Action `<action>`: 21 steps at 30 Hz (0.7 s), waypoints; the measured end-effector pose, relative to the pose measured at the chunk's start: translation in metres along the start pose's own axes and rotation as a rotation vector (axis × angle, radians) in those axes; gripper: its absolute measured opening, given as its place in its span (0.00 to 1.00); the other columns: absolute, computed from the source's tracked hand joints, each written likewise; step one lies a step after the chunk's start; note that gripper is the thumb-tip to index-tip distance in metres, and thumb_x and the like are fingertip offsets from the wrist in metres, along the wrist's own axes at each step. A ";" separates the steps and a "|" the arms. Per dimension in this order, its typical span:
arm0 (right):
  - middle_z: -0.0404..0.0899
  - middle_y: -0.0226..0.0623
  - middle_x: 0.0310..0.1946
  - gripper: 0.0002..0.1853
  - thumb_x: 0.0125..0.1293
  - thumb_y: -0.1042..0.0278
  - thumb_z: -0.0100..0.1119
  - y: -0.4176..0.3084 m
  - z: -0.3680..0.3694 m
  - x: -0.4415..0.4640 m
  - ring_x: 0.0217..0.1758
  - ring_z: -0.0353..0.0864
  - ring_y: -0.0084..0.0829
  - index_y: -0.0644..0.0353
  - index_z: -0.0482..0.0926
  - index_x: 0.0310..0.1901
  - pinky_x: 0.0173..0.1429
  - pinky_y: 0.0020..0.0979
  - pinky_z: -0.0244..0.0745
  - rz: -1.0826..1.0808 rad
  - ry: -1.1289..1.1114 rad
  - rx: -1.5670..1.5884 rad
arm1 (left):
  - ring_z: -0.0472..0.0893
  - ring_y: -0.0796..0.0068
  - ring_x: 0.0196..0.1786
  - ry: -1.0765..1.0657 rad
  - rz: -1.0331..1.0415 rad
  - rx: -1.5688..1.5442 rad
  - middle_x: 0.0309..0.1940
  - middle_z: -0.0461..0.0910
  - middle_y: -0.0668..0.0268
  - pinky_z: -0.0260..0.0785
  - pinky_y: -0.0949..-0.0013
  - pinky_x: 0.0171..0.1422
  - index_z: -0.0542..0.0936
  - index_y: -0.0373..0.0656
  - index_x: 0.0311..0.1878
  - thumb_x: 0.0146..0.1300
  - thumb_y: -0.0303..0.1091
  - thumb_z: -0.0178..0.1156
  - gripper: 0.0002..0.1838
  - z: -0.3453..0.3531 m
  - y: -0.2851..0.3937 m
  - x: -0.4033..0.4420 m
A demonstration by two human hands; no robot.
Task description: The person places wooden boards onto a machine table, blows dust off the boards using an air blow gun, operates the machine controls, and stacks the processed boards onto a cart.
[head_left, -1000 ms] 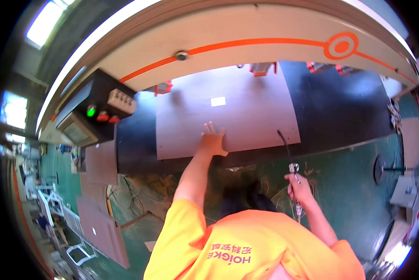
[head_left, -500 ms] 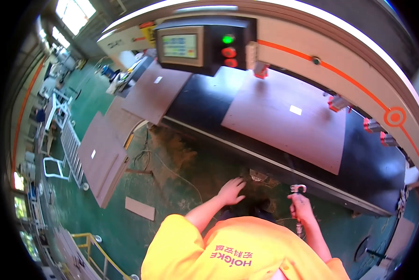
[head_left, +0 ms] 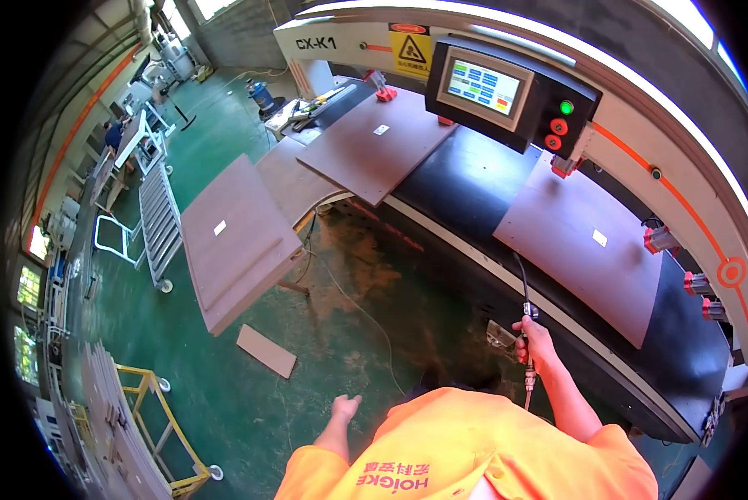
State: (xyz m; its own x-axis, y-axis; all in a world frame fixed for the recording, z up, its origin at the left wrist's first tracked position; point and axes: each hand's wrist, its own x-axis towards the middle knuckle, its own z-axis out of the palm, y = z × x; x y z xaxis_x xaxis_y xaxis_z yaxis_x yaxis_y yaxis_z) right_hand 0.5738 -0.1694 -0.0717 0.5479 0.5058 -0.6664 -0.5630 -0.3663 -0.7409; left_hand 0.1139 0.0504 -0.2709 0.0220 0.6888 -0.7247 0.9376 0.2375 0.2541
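My right hand (head_left: 537, 343) is wrapped around an air blow gun (head_left: 530, 312) with a long thin nozzle. The nozzle points up at the front edge of a brown panel (head_left: 574, 237), which lies on the machine's black bed (head_left: 466, 179). A white label (head_left: 599, 238) sits on that panel. Below my fist, a metal coupling (head_left: 530, 379) joins the gun to its hose. Low at my left side, over the green floor, hangs my left hand (head_left: 346, 407); it holds nothing, with the thumb apart from the fingers.
A control screen (head_left: 480, 82) with green and red buttons is mounted on the machine's beam (head_left: 674, 179). Another brown panel (head_left: 374, 137) lies at the bed's left end. Stacked panels (head_left: 236, 237) stand further left, near a roller rack (head_left: 159, 221) and a yellow trolley (head_left: 170, 421).
The view has swung left. My left hand has dropped back toward my side from its spread position in front of me. The blow gun's nozzle has come round toward the panel's edge.
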 end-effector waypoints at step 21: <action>0.66 0.29 0.16 0.22 0.75 0.45 0.44 -0.004 0.010 -0.025 0.12 0.63 0.23 0.60 0.71 0.45 0.17 0.28 0.61 -0.041 0.053 0.010 | 0.73 0.54 0.66 -0.214 0.184 -0.071 0.62 0.73 0.45 0.64 0.62 0.68 0.72 0.30 0.63 0.58 0.52 0.63 0.38 0.019 0.042 0.043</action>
State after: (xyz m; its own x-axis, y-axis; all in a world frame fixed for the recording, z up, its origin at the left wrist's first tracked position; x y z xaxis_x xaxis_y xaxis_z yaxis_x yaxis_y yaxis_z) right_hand 0.5567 -0.1727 -0.0516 0.6024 0.4776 -0.6395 -0.5458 -0.3380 -0.7667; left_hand 0.1607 0.0775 -0.3036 0.2687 0.5666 -0.7790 0.8848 0.1745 0.4321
